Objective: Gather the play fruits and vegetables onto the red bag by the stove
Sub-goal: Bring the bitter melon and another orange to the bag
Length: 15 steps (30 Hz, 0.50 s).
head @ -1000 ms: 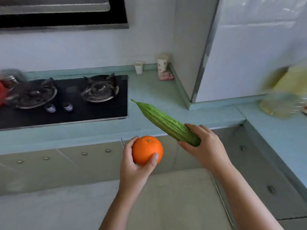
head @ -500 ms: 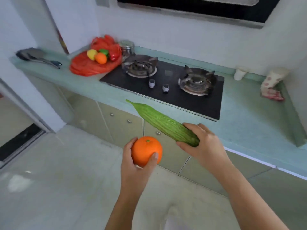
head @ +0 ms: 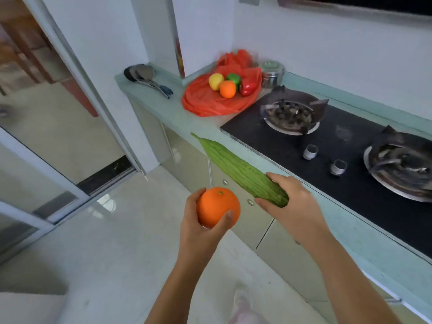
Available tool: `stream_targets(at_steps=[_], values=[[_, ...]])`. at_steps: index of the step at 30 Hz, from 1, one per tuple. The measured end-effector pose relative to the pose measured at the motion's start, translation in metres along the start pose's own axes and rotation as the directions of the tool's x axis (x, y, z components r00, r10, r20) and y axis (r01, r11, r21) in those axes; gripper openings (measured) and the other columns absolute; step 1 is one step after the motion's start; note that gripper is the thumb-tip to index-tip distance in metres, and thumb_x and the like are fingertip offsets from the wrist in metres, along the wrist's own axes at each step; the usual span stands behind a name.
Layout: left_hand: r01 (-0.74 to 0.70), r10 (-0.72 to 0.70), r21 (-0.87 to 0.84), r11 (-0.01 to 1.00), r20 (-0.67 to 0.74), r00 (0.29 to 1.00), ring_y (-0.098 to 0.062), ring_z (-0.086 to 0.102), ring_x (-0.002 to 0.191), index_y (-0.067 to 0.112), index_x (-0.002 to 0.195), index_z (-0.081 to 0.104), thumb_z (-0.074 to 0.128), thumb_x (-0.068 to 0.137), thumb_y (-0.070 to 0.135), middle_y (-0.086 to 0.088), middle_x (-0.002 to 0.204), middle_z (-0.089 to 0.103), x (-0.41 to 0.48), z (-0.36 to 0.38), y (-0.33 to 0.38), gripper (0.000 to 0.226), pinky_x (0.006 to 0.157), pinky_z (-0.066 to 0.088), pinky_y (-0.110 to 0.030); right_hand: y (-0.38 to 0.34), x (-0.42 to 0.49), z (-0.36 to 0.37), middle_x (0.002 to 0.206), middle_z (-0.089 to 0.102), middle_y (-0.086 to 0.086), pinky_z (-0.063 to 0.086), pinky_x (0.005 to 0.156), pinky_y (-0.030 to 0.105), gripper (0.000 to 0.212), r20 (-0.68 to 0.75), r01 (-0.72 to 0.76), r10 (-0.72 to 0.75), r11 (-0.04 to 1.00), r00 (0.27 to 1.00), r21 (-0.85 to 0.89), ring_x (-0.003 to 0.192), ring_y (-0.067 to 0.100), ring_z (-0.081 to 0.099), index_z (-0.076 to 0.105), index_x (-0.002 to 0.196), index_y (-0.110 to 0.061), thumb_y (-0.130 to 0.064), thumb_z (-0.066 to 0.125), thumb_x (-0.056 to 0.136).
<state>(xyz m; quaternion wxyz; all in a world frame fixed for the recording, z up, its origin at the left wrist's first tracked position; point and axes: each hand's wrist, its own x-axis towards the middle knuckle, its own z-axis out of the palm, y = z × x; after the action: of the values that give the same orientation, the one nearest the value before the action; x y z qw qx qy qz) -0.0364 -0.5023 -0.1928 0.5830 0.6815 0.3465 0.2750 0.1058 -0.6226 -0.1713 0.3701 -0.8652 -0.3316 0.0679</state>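
Note:
My left hand [head: 201, 230] grips a toy orange [head: 216, 205] in front of me, above the floor. My right hand [head: 292, 204] holds the thick end of a long green bitter gourd [head: 236, 168], whose tip points up-left toward the counter edge. The red bag [head: 210, 102] lies spread on the counter left of the stove, well beyond both hands. On it sit a yellow fruit [head: 215, 81], a second orange [head: 227, 89], a green pepper [head: 234, 78] and a red pepper [head: 247, 88].
A black two-burner gas stove [head: 327, 146] fills the counter at the right. A steel canister [head: 272, 74] stands behind the bag. Ladles [head: 145, 77] lie at the counter's left end. A sliding glass door [head: 58, 118] is at the left, tiled floor below.
The view has swung left and closer along the counter, so the red bag with its fruits now appears nearer. Both hands keep holding the orange and the gourd.

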Motion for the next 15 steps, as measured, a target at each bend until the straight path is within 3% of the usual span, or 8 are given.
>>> stream_targets(at_steps=[2,6,8,12,15], values=[[-0.023,0.023,0.020,1.000,-0.014,1.000,-0.003,0.055,0.092,0.035,0.121,0.043,0.070,0.059,0.043,0.019,0.112,0.048,0.032,0.001,0.011,0.068,0.062,0.049,-0.012,-0.006,0.036,0.003,0.109,0.053,-0.008,0.042,0.080,0.027,0.056,0.012,0.018,-0.018,1.000,1.000,0.003,0.100,0.010,0.050,0.050,0.125,-0.030,-0.038,0.071,0.074],[-0.041,0.042,0.016,0.999,-0.085,0.996,-0.003,0.054,0.095,0.038,0.119,0.042,0.070,0.060,0.044,0.021,0.114,0.046,0.081,-0.011,0.017,0.066,0.064,0.050,-0.013,-0.026,0.100,0.018,0.102,0.054,-0.005,0.047,0.072,0.026,0.055,0.034,0.063,-0.065,0.997,0.997,0.037,0.091,0.011,0.054,0.053,0.123,-0.026,-0.035,0.072,0.073],[-0.028,0.029,0.011,1.000,-0.128,0.991,-0.001,0.055,0.094,0.038,0.117,0.043,0.071,0.059,0.044,0.020,0.113,0.047,0.100,-0.024,0.013,0.065,0.063,0.050,-0.013,-0.039,0.127,0.035,0.098,0.055,-0.004,0.048,0.077,0.031,0.055,0.051,0.092,-0.095,0.994,0.994,0.054,0.091,0.012,0.055,0.054,0.123,-0.024,-0.034,0.073,0.072],[-0.025,0.025,0.003,1.000,-0.203,0.979,0.011,0.053,0.089,0.036,0.116,0.045,0.071,0.059,0.041,0.019,0.111,0.049,0.149,-0.062,-0.001,0.063,0.062,0.048,-0.011,-0.071,0.175,0.080,0.099,0.055,-0.006,0.044,0.073,0.018,0.056,0.118,0.138,-0.144,0.989,0.983,0.058,0.088,0.009,0.055,0.053,0.123,-0.024,-0.035,0.074,0.072],[-0.034,0.030,-0.015,0.999,-0.200,0.979,0.014,0.052,0.089,0.037,0.116,0.044,0.071,0.061,0.040,0.020,0.110,0.048,0.196,-0.093,-0.011,0.062,0.061,0.047,-0.010,-0.096,0.210,0.117,0.100,0.055,-0.005,0.044,0.080,0.026,0.058,0.140,0.166,-0.168,0.986,0.976,0.028,0.092,0.011,0.053,0.053,0.124,-0.025,-0.038,0.073,0.072]])
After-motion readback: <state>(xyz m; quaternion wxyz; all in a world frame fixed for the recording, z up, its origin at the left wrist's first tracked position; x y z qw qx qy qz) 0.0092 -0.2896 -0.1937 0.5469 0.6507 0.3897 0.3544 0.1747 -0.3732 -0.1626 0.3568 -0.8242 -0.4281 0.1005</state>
